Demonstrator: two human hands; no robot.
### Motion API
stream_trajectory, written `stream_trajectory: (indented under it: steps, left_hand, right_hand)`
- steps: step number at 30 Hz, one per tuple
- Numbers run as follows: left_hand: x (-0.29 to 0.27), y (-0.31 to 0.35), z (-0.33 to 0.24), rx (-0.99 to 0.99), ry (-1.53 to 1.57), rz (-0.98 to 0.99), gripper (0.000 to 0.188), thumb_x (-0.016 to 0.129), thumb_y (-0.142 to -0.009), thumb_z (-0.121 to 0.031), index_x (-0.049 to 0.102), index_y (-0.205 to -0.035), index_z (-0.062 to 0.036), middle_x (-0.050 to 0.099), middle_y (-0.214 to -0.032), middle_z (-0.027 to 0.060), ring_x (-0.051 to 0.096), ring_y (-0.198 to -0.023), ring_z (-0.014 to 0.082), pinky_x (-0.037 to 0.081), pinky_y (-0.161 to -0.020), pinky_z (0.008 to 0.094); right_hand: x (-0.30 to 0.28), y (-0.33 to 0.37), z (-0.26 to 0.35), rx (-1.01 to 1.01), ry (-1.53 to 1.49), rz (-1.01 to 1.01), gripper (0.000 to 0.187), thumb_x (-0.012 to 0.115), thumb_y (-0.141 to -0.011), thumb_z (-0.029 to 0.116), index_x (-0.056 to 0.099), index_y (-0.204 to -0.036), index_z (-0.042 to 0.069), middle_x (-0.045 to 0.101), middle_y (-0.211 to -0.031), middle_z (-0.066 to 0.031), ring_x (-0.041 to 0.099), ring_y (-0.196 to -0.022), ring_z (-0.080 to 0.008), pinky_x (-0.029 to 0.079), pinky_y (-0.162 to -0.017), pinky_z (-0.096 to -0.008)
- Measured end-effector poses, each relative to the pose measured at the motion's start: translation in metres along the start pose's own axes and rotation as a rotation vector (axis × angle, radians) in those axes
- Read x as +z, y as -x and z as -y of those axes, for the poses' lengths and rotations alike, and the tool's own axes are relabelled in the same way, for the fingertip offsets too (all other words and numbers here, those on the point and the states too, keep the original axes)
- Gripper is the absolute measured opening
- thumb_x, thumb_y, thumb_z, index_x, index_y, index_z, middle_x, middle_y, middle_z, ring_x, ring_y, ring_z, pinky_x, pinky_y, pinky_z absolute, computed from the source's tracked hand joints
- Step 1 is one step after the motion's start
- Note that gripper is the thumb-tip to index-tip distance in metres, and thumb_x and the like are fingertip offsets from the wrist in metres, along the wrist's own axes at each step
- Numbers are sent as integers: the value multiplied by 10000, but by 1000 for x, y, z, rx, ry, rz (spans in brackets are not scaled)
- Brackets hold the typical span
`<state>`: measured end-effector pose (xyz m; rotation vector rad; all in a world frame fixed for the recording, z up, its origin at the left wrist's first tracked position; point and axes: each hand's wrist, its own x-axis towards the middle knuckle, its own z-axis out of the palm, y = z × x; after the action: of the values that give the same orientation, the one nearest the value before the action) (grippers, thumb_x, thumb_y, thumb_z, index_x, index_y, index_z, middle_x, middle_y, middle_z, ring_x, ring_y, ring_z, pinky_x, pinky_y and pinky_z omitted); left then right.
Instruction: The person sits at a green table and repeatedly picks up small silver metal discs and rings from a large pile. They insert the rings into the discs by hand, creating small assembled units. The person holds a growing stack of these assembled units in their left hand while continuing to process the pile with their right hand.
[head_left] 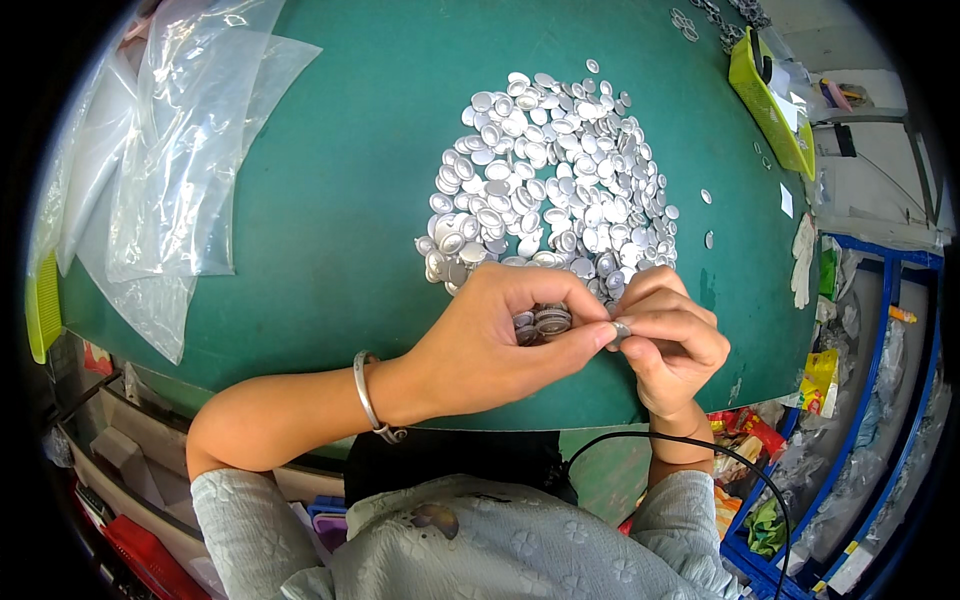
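Between the fingertips of my left hand (490,335) and my right hand (672,345) is a small grey oval metal disc (621,332), pinched by both. Several more oval metal pieces (552,320) show inside the curl of my left hand, partly hidden by its fingers. Just beyond my hands spreads a large loose pile of silvery oval metal discs (590,190) on the green table (340,200). Some of these discs lie face up with a raised rim, others flat side up. A metal bangle (364,390) circles my left wrist.
Clear plastic bags (175,150) cover the table's left side. At the far right edge stands a yellow-green basket (770,105). Dark metal links (685,25) lie at the back right. A blue rack (870,400) with plastic packets is on the right. A black cable (740,458) crosses near my right forearm.
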<state>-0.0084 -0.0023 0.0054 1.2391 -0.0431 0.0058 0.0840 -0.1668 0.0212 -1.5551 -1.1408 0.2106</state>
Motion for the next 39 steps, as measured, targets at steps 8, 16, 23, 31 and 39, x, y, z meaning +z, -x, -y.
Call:
stream_trajectory:
  steps: [8, 16, 23, 31, 39]
  left_hand:
    - [-2, -1, -1, -54, 27, 22, 105, 600, -790, -40, 596, -872, 25, 600, -806, 48, 532, -751, 61, 425, -662, 202]
    - [-3, -3, 2, -42, 72, 64, 108, 602, -787, -39, 591, -880, 14, 588, -817, 37, 521, -765, 59, 418, -666, 196]
    - [-3, -3, -1, -94, 96, 67, 94, 602, -784, -42, 590, -864, 7, 574, -788, 20, 506, -732, 46, 400, -632, 187]
    - [-3, -2, 1, -85, 103, 76, 70, 604, -790, -56, 588, -823, 4, 572, -781, 23, 503, -716, 42, 395, -615, 192]
    - [-2, -2, 2, -43, 81, 58, 77, 601, -799, -67, 588, -816, 7, 570, -768, 25, 500, -694, 44, 395, -598, 195]
  right_hand:
    - [2, 0, 1, -74, 130, -6, 242, 765, -589, 30, 634, -786, -23, 604, -684, -106, 543, -643, -216, 426, -569, -298]
    - [3, 1, 2, -117, 222, -4, 265, 781, -567, 40, 636, -784, -5, 598, -668, -76, 541, -636, -202, 409, -551, -290]
    - [2, 0, 2, -127, 238, 8, 259, 781, -567, 37, 634, -777, -4, 598, -664, -70, 542, -632, -196, 397, -553, -286]
    - [4, 0, 1, -73, 121, 5, 236, 768, -593, 36, 615, -767, -10, 601, -683, -88, 548, -641, -210, 412, -569, -296]
    - [4, 0, -5, -87, 8, 15, 247, 747, -632, 41, 594, -813, -27, 603, -694, -97, 550, -654, -229, 426, -594, -308]
